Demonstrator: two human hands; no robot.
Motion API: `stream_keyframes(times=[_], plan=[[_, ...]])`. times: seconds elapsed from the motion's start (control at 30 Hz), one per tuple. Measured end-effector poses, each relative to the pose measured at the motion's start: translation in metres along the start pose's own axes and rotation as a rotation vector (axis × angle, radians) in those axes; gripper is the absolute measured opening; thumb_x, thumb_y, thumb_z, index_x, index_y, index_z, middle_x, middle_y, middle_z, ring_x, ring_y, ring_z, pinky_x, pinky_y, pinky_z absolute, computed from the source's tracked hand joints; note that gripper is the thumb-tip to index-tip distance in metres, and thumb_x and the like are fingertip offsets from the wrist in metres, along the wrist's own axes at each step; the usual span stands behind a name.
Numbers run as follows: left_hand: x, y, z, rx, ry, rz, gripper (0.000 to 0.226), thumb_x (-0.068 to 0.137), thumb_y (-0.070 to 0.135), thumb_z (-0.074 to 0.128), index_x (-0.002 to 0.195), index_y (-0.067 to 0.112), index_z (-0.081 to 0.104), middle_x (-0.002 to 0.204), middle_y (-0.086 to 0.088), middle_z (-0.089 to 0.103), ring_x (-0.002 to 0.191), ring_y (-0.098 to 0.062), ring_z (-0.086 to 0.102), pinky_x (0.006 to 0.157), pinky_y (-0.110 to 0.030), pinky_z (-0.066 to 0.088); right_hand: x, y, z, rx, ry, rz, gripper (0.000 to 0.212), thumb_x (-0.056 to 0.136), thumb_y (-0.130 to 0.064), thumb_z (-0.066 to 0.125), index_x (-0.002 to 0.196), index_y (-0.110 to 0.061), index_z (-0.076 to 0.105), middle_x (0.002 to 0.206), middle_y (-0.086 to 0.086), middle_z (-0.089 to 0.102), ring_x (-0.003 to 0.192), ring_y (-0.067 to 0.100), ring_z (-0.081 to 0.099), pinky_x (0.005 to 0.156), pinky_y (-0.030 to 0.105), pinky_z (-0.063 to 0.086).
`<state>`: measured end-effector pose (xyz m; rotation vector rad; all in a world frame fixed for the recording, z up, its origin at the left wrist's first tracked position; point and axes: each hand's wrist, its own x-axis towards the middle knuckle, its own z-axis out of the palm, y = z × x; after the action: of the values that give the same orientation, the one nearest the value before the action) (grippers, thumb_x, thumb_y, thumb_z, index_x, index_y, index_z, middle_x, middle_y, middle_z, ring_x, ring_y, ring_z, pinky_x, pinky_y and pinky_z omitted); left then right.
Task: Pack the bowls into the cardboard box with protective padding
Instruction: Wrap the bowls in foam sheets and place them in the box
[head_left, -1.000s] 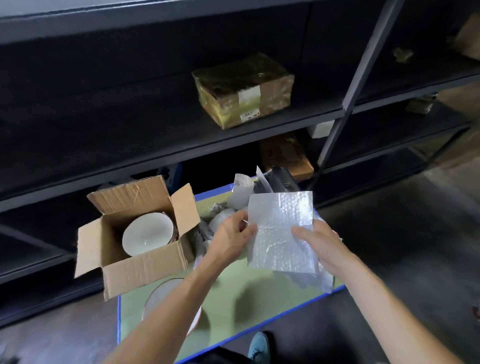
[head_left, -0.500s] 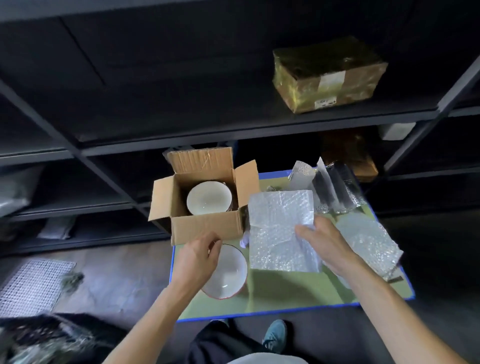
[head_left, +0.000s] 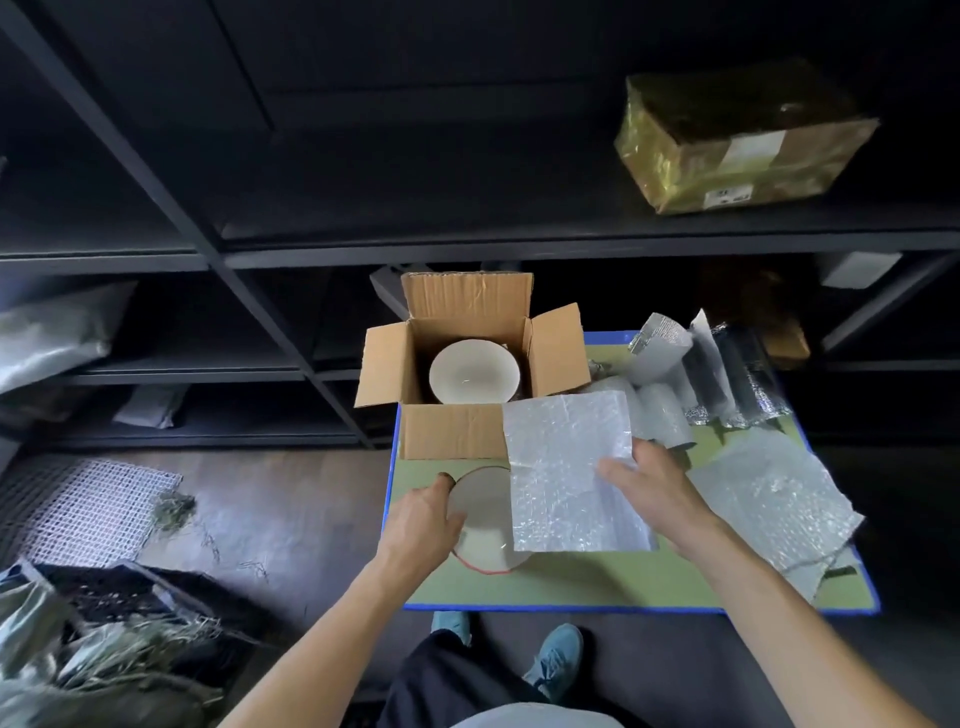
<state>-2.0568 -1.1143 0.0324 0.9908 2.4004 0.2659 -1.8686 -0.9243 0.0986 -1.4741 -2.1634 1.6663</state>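
Here, the left hand grips a red-rimmed bowl at the mat's left edge, half hidden by bubble wrap the right hand holds. A second bowl sits in the cardboard box.

Cardboard box: matt corrugated board. Bowl inside box: glossy glaze. Bubble-wrap sheet before box: translucent dimpled plastic. Rolls right of box: shiny foil.
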Motion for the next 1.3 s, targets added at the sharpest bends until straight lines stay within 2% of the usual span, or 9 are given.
stream_keyframes(times=[0.17,0.27,0.37,0.47,0.67,0.83,1.0,1.13,1.3], plan=[[0.003,0.001,-0.003,-0.057,-0.050,-0.011,0.015,0.097,0.014,0.041,0.108,0.016,0.051,0.066,-0.006,0.066,0.041,-0.016,0.063,0.052,-0.038,0.058,-0.003,0.009,0.002,-0.005,0.018,0.041,0.029,0.094,-0.022,0.057,0.093,0.007,0.055,0.083,0.006,0.048,0.076,0.018,0.045,0.066,0.032,0.036],[0.001,0.002,-0.008,-0.080,-0.033,0.007,0.016,0.098,0.012,0.039,0.107,0.014,0.052,0.061,-0.005,0.063,0.039,-0.014,0.061,0.053,-0.036,0.058,-0.004,0.015,0.001,-0.024,0.040,0.060,0.031,0.091,-0.030,0.056,0.105,-0.002,0.061,0.091,0.013,0.064,0.080,0.027,0.062,0.077,0.040,0.052],[-0.005,0.004,-0.015,-0.097,-0.030,0.010,0.016,0.099,0.013,0.039,0.106,0.016,0.053,0.058,-0.002,0.063,0.039,-0.012,0.060,0.056,-0.034,0.058,-0.007,0.016,-0.001,0.010,0.058,0.049,0.027,0.091,-0.028,0.056,0.105,-0.007,0.064,0.109,0.022,0.067,0.102,0.039,0.063,0.090,0.050,0.052],[-0.015,0.007,-0.024,-0.140,-0.038,0.016,0.015,0.098,0.015,0.040,0.102,0.022,0.052,0.057,-0.003,0.065,0.040,-0.012,0.062,0.054,-0.031,0.058,-0.008,0.017,-0.006,0.023,0.066,0.055,0.025,0.090,-0.029,0.056,0.101,-0.008,0.064,0.105,0.022,0.067,0.083,0.029,0.064,0.080,0.042,0.053],[-0.032,0.022,-0.039,-0.179,-0.043,0.079,0.017,0.100,0.020,0.043,0.105,0.026,0.057,0.064,0.000,0.066,0.042,-0.012,0.064,0.056,-0.034,0.058,-0.008,0.017,-0.022,0.070,0.124,0.056,0.026,0.091,-0.024,0.056,0.099,0.001,0.061,0.085,0.011,0.061,0.076,0.023,0.055,0.069,0.035,0.043],[-0.036,0.055,-0.055,-0.214,-0.028,0.178,0.017,0.100,0.020,0.044,0.109,0.026,0.059,0.068,0.002,0.064,0.043,-0.011,0.063,0.052,-0.030,0.053,-0.014,0.027,-0.045,0.170,0.263,0.068,0.018,0.084,-0.023,0.052,0.094,-0.014,0.065,0.100,0.017,0.069,0.092,0.038,0.066,0.073,0.037,0.050],[-0.029,0.086,-0.066,-0.214,0.016,0.272,0.015,0.101,0.021,0.045,0.103,0.027,0.058,0.072,-0.003,0.070,0.048,-0.015,0.067,0.052,-0.034,0.055,-0.024,0.038,-0.065,0.193,0.392,0.102,0.018,0.088,-0.016,0.048,0.095,-0.012,0.065,0.101,0.018,0.069,0.099,0.039,0.062,0.074,0.036,0.049],[-0.018,0.104,-0.067,-0.211,0.059,0.312,0.014,0.099,0.022,0.045,0.104,0.026,0.058,0.062,-0.004,0.068,0.045,-0.013,0.063,0.058,-0.036,0.056,-0.026,0.044,-0.074,0.199,0.416,0.116,0.019,0.089,-0.013,0.046,0.093,-0.015,0.065,0.097,0.011,0.069,0.097,0.035,0.063,0.087,0.040,0.052],[-0.014,0.127,-0.073,-0.216,0.107,0.336,0.012,0.098,0.024,0.047,0.099,0.026,0.059,0.055,0.000,0.065,0.042,-0.008,0.059,0.059,-0.031,0.052,-0.024,0.048,-0.074,0.222,0.315,0.098,0.019,0.086,-0.013,0.050,0.095,-0.016,0.066,0.093,0.007,0.070,0.090,0.027,0.065,0.072,0.034,0.049]])
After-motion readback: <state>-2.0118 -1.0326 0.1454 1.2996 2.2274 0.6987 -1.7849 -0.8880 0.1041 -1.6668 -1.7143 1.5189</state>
